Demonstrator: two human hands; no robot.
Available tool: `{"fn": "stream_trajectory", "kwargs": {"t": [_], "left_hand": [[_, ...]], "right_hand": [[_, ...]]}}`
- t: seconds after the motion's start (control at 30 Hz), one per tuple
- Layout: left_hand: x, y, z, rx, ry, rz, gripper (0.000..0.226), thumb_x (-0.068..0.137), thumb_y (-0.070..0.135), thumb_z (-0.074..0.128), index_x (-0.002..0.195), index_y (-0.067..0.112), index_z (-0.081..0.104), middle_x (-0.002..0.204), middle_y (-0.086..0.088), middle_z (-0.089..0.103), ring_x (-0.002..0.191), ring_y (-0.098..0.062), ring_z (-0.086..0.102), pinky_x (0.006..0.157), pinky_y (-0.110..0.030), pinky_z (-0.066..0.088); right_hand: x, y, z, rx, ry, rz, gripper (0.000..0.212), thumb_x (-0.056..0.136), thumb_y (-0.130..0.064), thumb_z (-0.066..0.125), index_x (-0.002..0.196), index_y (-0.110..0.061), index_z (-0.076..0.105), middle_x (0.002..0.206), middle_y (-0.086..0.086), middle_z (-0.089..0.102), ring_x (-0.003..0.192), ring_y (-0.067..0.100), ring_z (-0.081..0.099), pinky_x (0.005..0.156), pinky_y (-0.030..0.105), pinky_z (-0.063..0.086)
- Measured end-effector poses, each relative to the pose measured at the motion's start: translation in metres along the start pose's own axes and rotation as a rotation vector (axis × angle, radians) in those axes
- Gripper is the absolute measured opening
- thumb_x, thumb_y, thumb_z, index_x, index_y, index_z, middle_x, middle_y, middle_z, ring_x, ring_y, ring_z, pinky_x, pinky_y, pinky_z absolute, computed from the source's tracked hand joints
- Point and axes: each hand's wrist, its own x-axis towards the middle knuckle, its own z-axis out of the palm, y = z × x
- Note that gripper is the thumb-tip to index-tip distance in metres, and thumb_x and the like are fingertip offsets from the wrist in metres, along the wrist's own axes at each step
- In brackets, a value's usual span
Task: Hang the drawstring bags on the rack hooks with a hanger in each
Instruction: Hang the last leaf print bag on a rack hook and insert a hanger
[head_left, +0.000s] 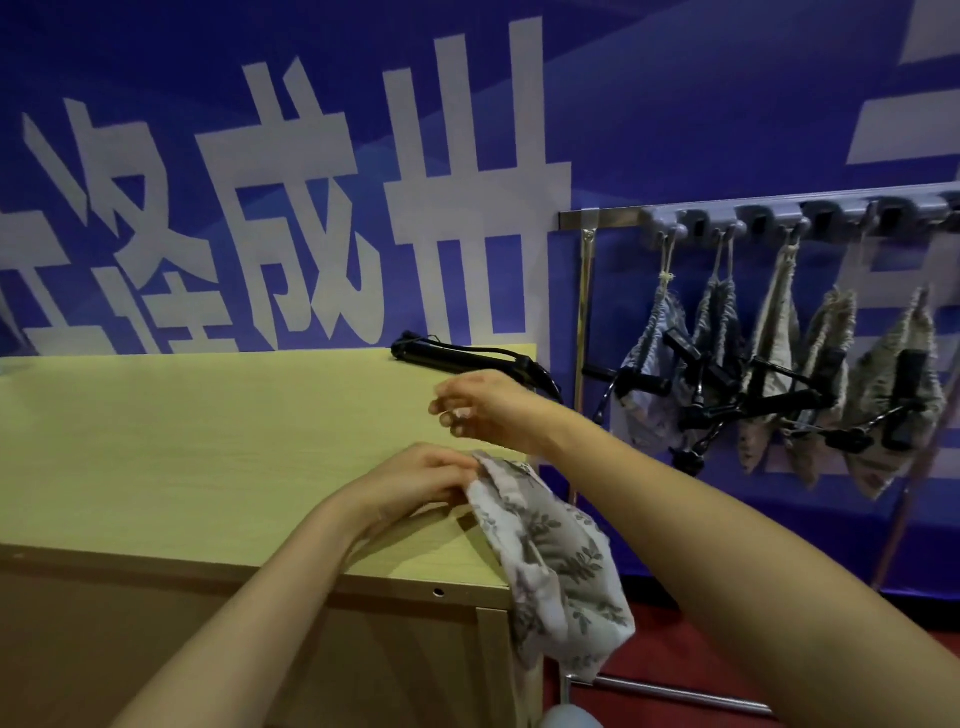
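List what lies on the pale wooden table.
A black hanger at the far right corner, partly hidden by the right hand; the left hand gripping a floral fabric drawstring bag that droops off the edge.

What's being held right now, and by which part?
The left hand grips the floral drawstring bag by its gathered mouth. Whether the blurred right hand pinches anything cannot be told.

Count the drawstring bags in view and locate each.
6. Five hang on the rack, left to right: first bag, second bag, third bag, fourth bag, fifth bag. The left hand grips the sixth bag at the table edge. More may hang beyond the frame.
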Motion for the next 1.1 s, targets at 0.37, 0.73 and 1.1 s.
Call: {"fn": "stream_trajectory", "kwargs": {"t": [0.37, 0.73, 1.1], "left_hand": [[0.051, 0.081, 0.076, 0.644, 0.054, 0.229, 0.058, 0.08, -0.011, 0.044, 0.13, 0.017, 0.057, 0.129, -0.007, 0.06, 0.117, -0.022, 0.056, 0.094, -0.023, 0.048], [0.062, 0.074, 0.083, 0.638, 0.121, 0.14, 0.069, 0.08, -0.014, 0.034, 0.139, 0.021, 0.047, 0.13, -0.011, 0.054, 0.102, -0.034, 0.058, 0.057, -0.025, 0.04], [0.062, 0.035, 0.025, 0.29, 0.189, 0.068, 0.065, 0.082, -0.016, 0.035, 0.137, 0.016, 0.049, 0.14, -0.003, 0.048, 0.105, -0.035, 0.06, 0.052, -0.013, 0.046]], "right_hand": [[-0.084, 0.043, -0.113, -0.456, 0.002, 0.116, 0.016, 0.093, -0.01, 0.054, 0.08, -0.015, 0.062, 0.084, 0.001, 0.063, 0.075, 0.01, 0.06, 0.066, 0.018, 0.05], [-0.078, 0.064, -0.145, -1.137, 0.379, -0.019, 0.019, 0.093, -0.026, 0.055, 0.089, -0.011, 0.066, 0.094, 0.007, 0.064, 0.087, 0.024, 0.059, 0.078, 0.037, 0.049], [0.013, 0.012, -0.118, -0.898, 0.682, -0.222, 0.047, 0.091, -0.033, 0.06, 0.129, -0.011, 0.046, 0.128, 0.009, 0.054, 0.107, 0.025, 0.057, 0.088, 0.04, 0.049]]}}
